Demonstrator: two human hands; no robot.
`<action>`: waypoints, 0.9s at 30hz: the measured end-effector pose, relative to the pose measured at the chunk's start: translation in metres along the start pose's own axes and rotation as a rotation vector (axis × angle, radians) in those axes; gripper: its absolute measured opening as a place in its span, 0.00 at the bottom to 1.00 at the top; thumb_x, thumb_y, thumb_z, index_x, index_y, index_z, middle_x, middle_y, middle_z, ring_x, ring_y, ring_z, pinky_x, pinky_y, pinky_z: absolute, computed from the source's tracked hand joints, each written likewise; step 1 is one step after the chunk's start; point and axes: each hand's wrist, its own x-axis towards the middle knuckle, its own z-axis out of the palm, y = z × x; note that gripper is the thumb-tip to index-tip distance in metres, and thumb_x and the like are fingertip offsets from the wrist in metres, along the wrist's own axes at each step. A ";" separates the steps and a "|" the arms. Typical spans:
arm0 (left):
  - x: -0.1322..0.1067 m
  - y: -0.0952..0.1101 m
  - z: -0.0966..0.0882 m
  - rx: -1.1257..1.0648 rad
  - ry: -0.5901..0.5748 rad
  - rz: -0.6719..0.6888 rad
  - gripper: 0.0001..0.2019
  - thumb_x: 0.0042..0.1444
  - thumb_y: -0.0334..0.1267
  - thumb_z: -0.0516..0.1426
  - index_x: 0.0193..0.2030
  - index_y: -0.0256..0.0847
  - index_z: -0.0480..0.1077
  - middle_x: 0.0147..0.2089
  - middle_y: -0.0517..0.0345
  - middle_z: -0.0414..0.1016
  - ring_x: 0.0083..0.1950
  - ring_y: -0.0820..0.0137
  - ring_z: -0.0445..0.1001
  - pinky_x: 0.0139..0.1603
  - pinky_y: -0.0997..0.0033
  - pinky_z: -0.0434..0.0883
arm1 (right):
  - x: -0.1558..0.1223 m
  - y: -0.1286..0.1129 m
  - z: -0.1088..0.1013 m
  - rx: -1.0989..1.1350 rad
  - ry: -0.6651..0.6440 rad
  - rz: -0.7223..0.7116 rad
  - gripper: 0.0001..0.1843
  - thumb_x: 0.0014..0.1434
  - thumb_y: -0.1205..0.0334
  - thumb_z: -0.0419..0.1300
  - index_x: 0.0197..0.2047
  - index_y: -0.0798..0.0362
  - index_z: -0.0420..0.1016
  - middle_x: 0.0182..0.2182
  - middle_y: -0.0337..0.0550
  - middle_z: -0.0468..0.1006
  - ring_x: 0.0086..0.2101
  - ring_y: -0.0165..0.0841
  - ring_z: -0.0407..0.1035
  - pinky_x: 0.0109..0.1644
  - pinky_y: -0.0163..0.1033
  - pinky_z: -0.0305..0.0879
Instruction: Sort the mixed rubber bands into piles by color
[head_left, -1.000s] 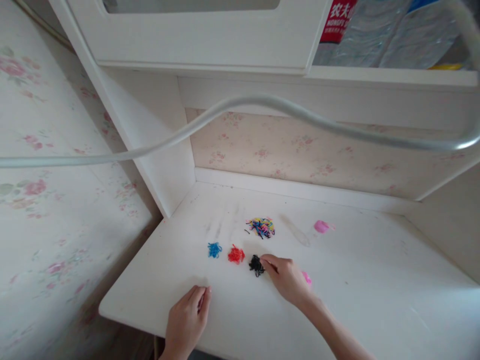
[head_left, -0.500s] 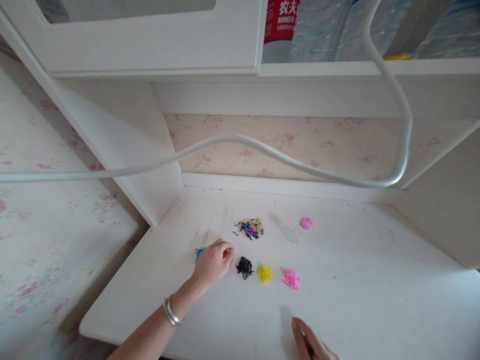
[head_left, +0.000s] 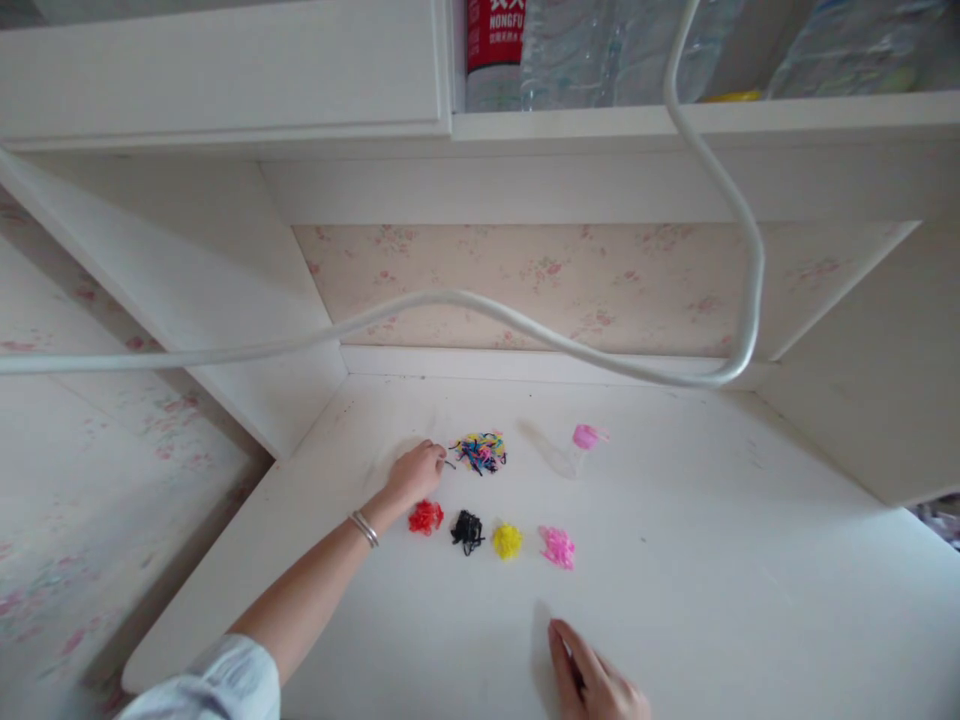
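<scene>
Left arm extended, running from near left toward far center. Left forearm (head_left: 311, 605) bare up to the sleeve, wrist (head_left: 380, 512) roughly in line with it. Left hand (head_left: 415, 474) palm down, knuckles up, fingers bent and pointing right; grip unclear, fingertips too small to read. Right hand (head_left: 592, 678) at the near edge, right of center: fingers curled, tips together or nearly so, pointing far-left. Right forearm out of frame.
</scene>
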 end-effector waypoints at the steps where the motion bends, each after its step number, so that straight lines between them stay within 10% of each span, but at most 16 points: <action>1: 0.000 -0.001 0.000 0.009 -0.009 0.005 0.13 0.59 0.36 0.50 0.47 0.45 0.72 0.50 0.55 0.72 0.45 0.69 0.73 0.46 0.72 0.66 | 0.001 -0.001 -0.001 -0.006 -0.008 -0.007 0.27 0.66 0.49 0.40 0.40 0.47 0.80 0.33 0.42 0.82 0.27 0.29 0.76 0.29 0.27 0.67; 11: -0.009 0.005 -0.005 0.037 -0.030 0.065 0.11 0.60 0.38 0.49 0.37 0.43 0.73 0.45 0.56 0.72 0.40 0.72 0.73 0.41 0.73 0.65 | 0.006 -0.002 -0.013 -0.043 -0.081 -0.100 0.22 0.65 0.53 0.44 0.43 0.48 0.78 0.34 0.40 0.82 0.28 0.28 0.76 0.30 0.25 0.68; 27: -0.109 0.044 0.014 -0.079 0.094 -0.192 0.11 0.59 0.42 0.50 0.35 0.44 0.73 0.39 0.55 0.77 0.38 0.69 0.76 0.37 0.74 0.66 | 0.006 -0.012 -0.016 -0.009 -0.120 0.008 0.27 0.65 0.47 0.41 0.40 0.47 0.80 0.35 0.43 0.82 0.29 0.30 0.76 0.33 0.27 0.68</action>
